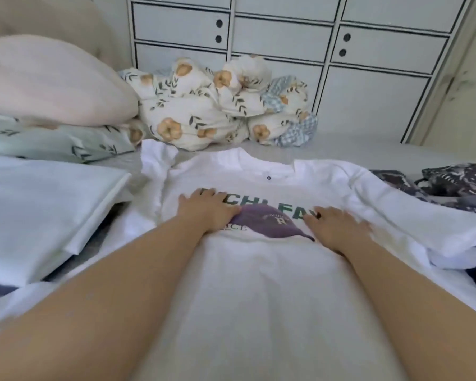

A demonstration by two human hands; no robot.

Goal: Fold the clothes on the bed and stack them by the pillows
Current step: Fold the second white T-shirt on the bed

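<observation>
A white T-shirt (pixel 259 270) with green lettering and a purple print lies spread face up on the bed, neck toward the far side. My left hand (pixel 206 210) presses flat on its chest, left of the purple print. My right hand (pixel 335 226) lies flat on the shirt to the right of the print, blurred. A folded white garment (pixel 39 210) sits at the left beside the shirt. A pink pillow (pixel 47 83) rests on a pale green leaf-print pillow (pixel 52 141) at the far left.
A bunched floral duvet (pixel 217 111) lies against the white cabinet (pixel 286 37) behind the bed. Dark patterned clothes (pixel 451 185) lie at the right edge, and more white and dark fabric (pixel 473 268) sits lower right. Grey bedsheet (pixel 341 152) shows beyond the shirt.
</observation>
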